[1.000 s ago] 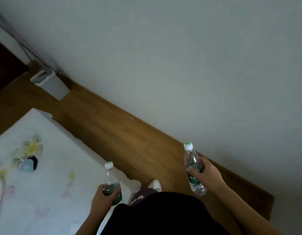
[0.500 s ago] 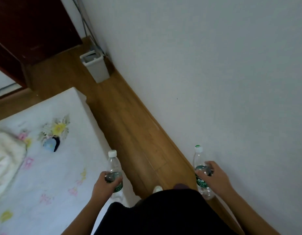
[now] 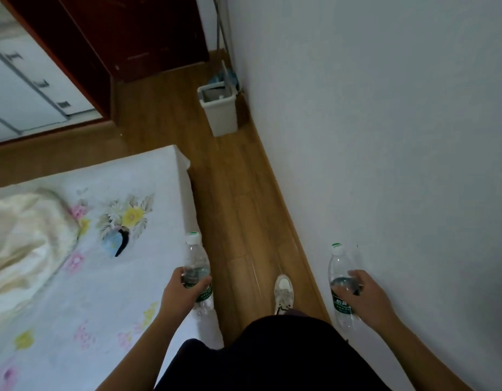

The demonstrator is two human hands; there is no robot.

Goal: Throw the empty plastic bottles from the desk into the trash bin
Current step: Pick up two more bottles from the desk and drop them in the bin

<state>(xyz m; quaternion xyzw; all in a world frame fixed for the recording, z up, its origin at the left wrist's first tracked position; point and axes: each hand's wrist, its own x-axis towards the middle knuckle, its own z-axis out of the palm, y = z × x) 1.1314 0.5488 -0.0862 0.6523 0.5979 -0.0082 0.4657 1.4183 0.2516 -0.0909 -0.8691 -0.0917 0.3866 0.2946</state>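
My left hand (image 3: 182, 292) grips a clear plastic bottle (image 3: 195, 258) with a white cap and green label, held upright over the bed's edge. My right hand (image 3: 365, 297) grips a second bottle (image 3: 338, 269) of the same kind, upright near the wall. A pale rectangular trash bin (image 3: 220, 112) stands on the wooden floor far ahead, against the wall, its top open.
A bed (image 3: 75, 277) with a flowered white sheet and a cream blanket (image 3: 24, 230) fills the left. A narrow strip of wooden floor (image 3: 238, 210) runs between bed and white wall (image 3: 385, 136) toward the bin. A dark red door (image 3: 131, 32) stands beyond. My shoe (image 3: 283, 294) is on the floor.
The view has swung left and forward along the passage. The bin now lies straight ahead and looks nearer. Both hands still hold their bottles upright.
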